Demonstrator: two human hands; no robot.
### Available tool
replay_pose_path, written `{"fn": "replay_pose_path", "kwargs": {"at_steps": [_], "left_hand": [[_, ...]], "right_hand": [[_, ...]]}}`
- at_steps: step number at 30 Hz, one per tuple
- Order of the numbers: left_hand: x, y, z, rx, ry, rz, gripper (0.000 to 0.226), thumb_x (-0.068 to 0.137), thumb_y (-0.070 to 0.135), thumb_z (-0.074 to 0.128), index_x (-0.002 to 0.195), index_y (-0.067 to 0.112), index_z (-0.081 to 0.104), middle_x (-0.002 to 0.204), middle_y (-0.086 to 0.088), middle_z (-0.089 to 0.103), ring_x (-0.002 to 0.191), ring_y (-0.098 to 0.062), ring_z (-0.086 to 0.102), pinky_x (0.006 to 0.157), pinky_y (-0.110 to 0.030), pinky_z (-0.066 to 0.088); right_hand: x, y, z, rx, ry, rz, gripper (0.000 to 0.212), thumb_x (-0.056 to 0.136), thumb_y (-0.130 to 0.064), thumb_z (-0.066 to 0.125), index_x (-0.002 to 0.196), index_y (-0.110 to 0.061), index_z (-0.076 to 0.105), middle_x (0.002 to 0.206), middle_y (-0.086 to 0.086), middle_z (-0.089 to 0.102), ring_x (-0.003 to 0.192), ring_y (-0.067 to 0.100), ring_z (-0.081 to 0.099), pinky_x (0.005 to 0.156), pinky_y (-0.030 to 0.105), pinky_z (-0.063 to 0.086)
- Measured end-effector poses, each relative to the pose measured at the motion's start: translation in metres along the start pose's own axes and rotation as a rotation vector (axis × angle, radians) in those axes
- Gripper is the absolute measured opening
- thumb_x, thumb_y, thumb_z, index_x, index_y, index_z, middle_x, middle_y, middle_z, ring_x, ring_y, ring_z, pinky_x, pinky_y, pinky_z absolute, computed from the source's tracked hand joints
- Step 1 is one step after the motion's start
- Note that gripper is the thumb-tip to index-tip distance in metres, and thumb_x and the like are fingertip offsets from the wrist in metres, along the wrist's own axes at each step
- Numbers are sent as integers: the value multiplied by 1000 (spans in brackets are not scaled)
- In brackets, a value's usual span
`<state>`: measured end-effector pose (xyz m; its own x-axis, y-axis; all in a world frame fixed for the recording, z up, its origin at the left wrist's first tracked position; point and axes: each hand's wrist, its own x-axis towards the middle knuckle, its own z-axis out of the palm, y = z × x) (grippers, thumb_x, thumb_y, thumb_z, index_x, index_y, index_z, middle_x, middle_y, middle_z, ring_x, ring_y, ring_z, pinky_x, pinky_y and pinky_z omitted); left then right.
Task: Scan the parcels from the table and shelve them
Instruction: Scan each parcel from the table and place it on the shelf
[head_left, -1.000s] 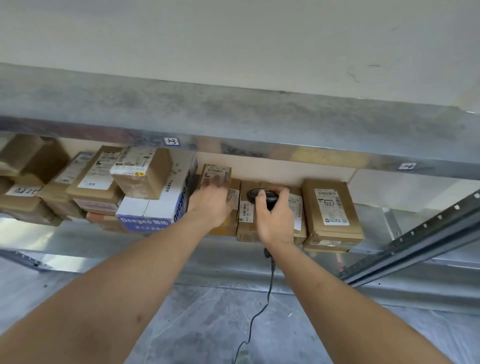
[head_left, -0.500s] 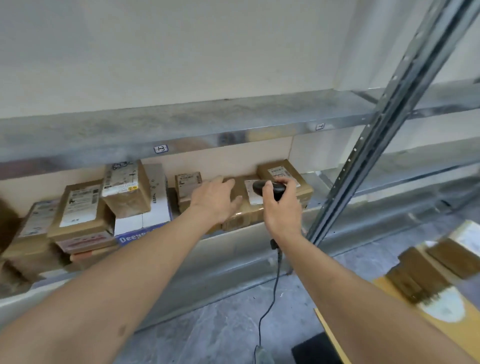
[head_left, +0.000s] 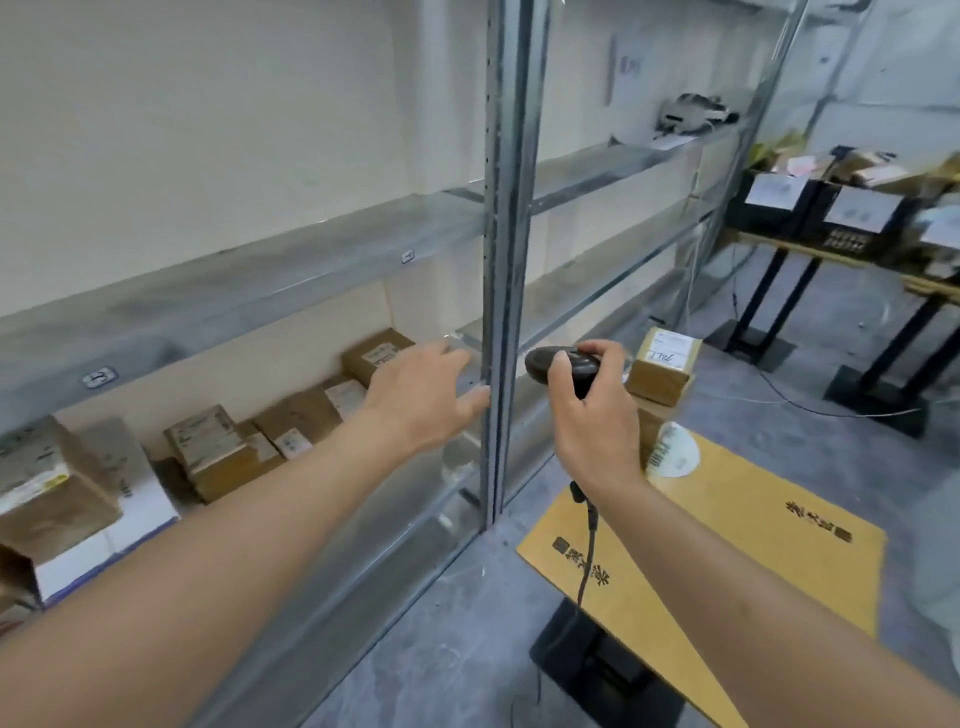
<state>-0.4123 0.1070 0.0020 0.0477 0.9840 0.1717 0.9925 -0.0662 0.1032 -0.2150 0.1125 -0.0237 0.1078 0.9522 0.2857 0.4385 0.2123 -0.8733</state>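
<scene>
**Between parcels: empty left hand, scanner in right**

Left hand (head_left: 423, 397) hangs in front of the shelf (head_left: 234, 291) bay, fingers straight and spread, holding nothing. It's close to the metal upright (head_left: 506, 260), not clearly touching it. Right hand (head_left: 592, 410) is wrapped round the black scanner (head_left: 558, 364), thumb over the top; its cord (head_left: 586, 551) drops down toward the floor. Likely kept in the fist so the free hand does the lifting.

Shelved parcels (head_left: 291, 431) sit in a row on the lower shelf, brown cartons with white labels facing out or up, probably so codes stay readable. One at the far left rests on a white box (head_left: 130, 499). The bay has a small number tag (head_left: 100, 376) on its front edge.

Next parcel (head_left: 665, 364), brown with a handwritten label, sits on another carton on the yellow table (head_left: 753, 530), just beyond the right hand. A white round-ish item (head_left: 672, 457) lies beside the stack; can't tell what. Judgement: shelving step done for one box, next is scan-and-grab from the table.

Room: grey concrete floor, cream wall, galvanised racking mostly bare on upper levels, something dark and striped on a high shelf (head_left: 691, 114), too blurred to name. Far right, black crates (head_left: 810, 213) with paper sheets on a black-legged bench. Cables trail across the floor there; trip or snag risk for the scanner lead
</scene>
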Motion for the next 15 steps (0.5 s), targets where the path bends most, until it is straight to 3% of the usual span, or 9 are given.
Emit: {"fn": "replay_pose_path", "kwargs": {"at_steps": [5, 15], "left_hand": [[35, 78, 4, -26, 30, 117, 62, 102, 61, 49, 153, 25, 50, 154, -2, 51, 137, -26, 52, 106, -44, 48], [104, 216, 54, -100, -14, 214, 68, 102, 63, 46, 159, 26, 41, 162, -4, 41, 148, -24, 40, 119, -41, 35]], "right_hand": [[25, 34, -61, -18, 81, 32, 29, 105, -54, 47, 124, -33, 45, 96, -12, 64, 85, 15, 66, 74, 41, 54], [81, 115, -164, -24, 130, 93, 27, 106, -53, 46, 124, -34, 44, 97, -12, 67, 85, 14, 67, 76, 42, 54]]}}
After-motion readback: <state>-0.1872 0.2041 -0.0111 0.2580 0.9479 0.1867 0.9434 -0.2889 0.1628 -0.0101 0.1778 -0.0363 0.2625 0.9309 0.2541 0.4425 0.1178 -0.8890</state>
